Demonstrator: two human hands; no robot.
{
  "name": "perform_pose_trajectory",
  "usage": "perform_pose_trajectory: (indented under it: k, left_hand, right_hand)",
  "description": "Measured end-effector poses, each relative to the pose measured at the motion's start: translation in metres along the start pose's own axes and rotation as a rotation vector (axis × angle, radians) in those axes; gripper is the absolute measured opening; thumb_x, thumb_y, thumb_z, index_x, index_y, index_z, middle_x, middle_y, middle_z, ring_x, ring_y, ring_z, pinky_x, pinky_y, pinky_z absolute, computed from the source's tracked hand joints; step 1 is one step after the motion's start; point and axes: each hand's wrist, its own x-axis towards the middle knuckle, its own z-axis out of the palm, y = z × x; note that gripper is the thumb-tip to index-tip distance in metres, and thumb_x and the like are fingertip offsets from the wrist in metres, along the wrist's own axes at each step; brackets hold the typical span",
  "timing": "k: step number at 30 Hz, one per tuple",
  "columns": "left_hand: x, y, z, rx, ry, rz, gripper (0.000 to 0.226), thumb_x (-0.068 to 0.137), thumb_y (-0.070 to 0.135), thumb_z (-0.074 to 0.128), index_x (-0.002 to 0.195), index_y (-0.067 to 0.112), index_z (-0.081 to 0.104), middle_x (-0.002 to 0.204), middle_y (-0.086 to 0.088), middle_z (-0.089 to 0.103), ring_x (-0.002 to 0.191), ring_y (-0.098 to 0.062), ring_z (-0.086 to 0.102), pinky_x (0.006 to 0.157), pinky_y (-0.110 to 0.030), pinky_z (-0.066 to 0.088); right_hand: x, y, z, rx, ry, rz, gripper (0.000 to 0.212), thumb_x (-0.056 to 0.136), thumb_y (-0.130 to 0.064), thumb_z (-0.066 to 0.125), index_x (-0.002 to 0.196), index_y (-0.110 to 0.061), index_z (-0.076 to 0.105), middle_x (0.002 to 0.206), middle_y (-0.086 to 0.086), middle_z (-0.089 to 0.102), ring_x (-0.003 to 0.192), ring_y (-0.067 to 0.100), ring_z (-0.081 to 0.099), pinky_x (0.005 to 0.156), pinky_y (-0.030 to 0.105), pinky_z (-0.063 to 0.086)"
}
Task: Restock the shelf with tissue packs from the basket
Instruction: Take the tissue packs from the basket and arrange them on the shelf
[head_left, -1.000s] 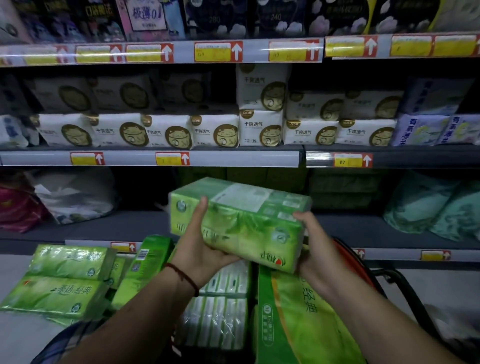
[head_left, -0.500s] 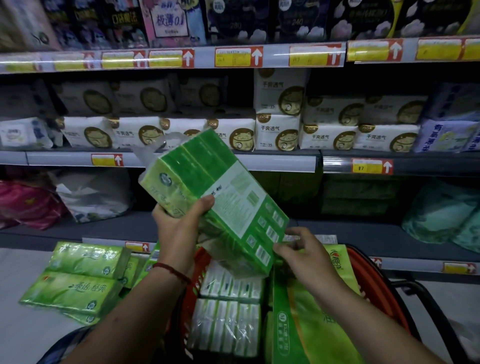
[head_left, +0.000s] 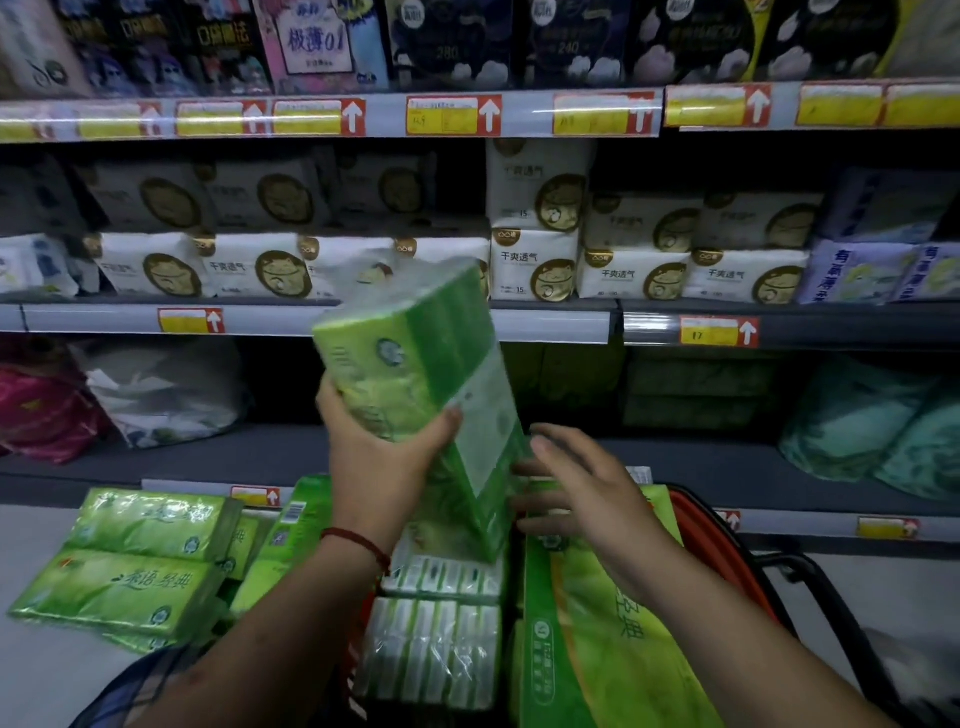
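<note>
Grips with the left hand (head_left: 384, 467) a green tissue pack (head_left: 426, 374), thumb across the near face, fingers wrapped round the left side. Holds it raised and nearly upright, top end leaning left, in front of the middle shelf edge (head_left: 550, 325) and above the basket (head_left: 711, 540). Has the right hand (head_left: 582, 493) released, fingers loose and spread just beside the pack's lower right edge; touching or not, cannot tell. Wears a red cord (head_left: 358, 543) on the left wrist. Below the hands, inside the red-rimmed basket: clear-wrapped white packs (head_left: 436, 649), with a large green pack (head_left: 597, 649) to their right. Left of the basket, on a pale surface: stacked green packs (head_left: 135, 561). Farther off, on the bottom shelf (head_left: 208, 457): dark green packs (head_left: 691, 384) behind, teal bags (head_left: 857, 426) at right.
</note>
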Motion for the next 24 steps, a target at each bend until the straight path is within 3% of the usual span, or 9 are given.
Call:
perform_pose_trajectory:
  k: [3,5,7,10,14,18,20,22,24]
  left_hand:
    - [-0.013,-0.010,0.014,0.194,-0.190,0.116,0.117,0.053,0.035,0.101,0.148,0.025,0.033,0.131,0.011,0.062,0.117,0.001,0.063,0.098,-0.024,0.053]
    - [-0.019,-0.017,0.023,0.321,-0.280,0.161,0.113,0.050,0.049,0.096,0.144,0.031,0.035,0.129,0.013,0.060,0.118,-0.001,0.062,0.099,-0.031,0.055]
    - [-0.022,-0.022,0.028,0.401,-0.325,0.207,0.108,0.053,0.050,0.094,0.143,0.032,0.037,0.132,0.010,0.057,0.122,-0.008,0.058,0.100,-0.040,0.054]
    - [-0.019,-0.024,0.032,0.441,-0.344,0.261,0.110,0.057,0.046,0.094,0.149,0.029,0.036,0.135,0.008,0.053,0.126,-0.012,0.054,0.103,-0.042,0.051]
    - [-0.019,-0.022,0.035,0.504,-0.405,0.319,0.116,0.056,0.048,0.093,0.153,0.032,0.032,0.134,0.007,0.051,0.124,-0.015,0.053,0.101,-0.045,0.051]
    - [-0.023,-0.018,0.043,0.657,-0.525,0.421,0.126,0.060,0.064,0.086,0.162,0.038,0.016,0.141,0.007,0.049,0.124,-0.019,0.051,0.102,-0.046,0.049]
    - [-0.019,-0.018,0.043,0.706,-0.704,0.458,0.121,0.069,0.069,0.081,0.162,0.045,0.007,0.154,0.014,0.041,0.134,-0.013,0.046,0.109,-0.045,0.045]
    - [-0.011,-0.018,0.038,0.531,-0.889,0.289,0.100,0.082,0.061,0.076,0.160,0.053,0.014,0.157,0.022,0.040,0.141,-0.003,0.043,0.116,-0.042,0.042]
    - [-0.002,-0.019,0.030,0.350,-0.833,0.052,0.083,0.085,0.058,0.071,0.156,0.053,0.028,0.153,0.021,0.048,0.141,0.000,0.046,0.118,-0.041,0.043]
  right_hand:
    - [0.005,0.000,0.000,0.106,-0.026,0.095,0.030,0.098,-0.054,0.056,0.124,-0.040,0.062,0.108,0.013,0.075,0.083,0.036,0.075,0.084,0.055,0.061]
    - [0.005,0.003,-0.003,0.134,-0.024,0.158,0.039,0.096,-0.060,0.054,0.127,-0.038,0.059,0.111,0.017,0.072,0.082,0.036,0.075,0.079,0.053,0.062]
    - [0.004,0.003,-0.009,0.153,-0.021,0.186,0.042,0.098,-0.057,0.054,0.129,-0.029,0.061,0.116,0.018,0.072,0.082,0.036,0.075,0.078,0.053,0.062]
    - [0.003,-0.006,-0.018,0.240,-0.024,0.170,0.041,0.099,-0.052,0.056,0.132,-0.026,0.059,0.124,0.019,0.069,0.089,0.040,0.075,0.083,0.058,0.061]
    - [0.003,-0.031,-0.039,0.450,0.009,0.210,0.056,0.092,-0.066,0.055,0.136,-0.030,0.050,0.125,0.023,0.063,0.099,0.054,0.070,0.082,0.062,0.059]
    - [0.001,-0.043,-0.059,0.354,0.012,0.276,0.060,0.089,-0.067,0.060,0.134,-0.027,0.058,0.130,0.019,0.063,0.104,0.049,0.070,0.082,0.066,0.058]
    - [0.002,-0.039,-0.063,0.276,0.031,0.306,0.059,0.088,-0.067,0.063,0.133,-0.030,0.062,0.128,0.016,0.067,0.108,0.044,0.069,0.082,0.069,0.056]
    - [0.003,-0.034,-0.066,0.250,0.108,0.342,0.055,0.087,-0.063,0.067,0.128,-0.026,0.066,0.123,0.016,0.069,0.108,0.044,0.068,0.082,0.071,0.055]
    - [0.004,-0.031,-0.068,0.307,0.170,0.360,0.047,0.091,-0.055,0.069,0.123,-0.022,0.063,0.120,0.018,0.065,0.108,0.048,0.066,0.083,0.070,0.056]
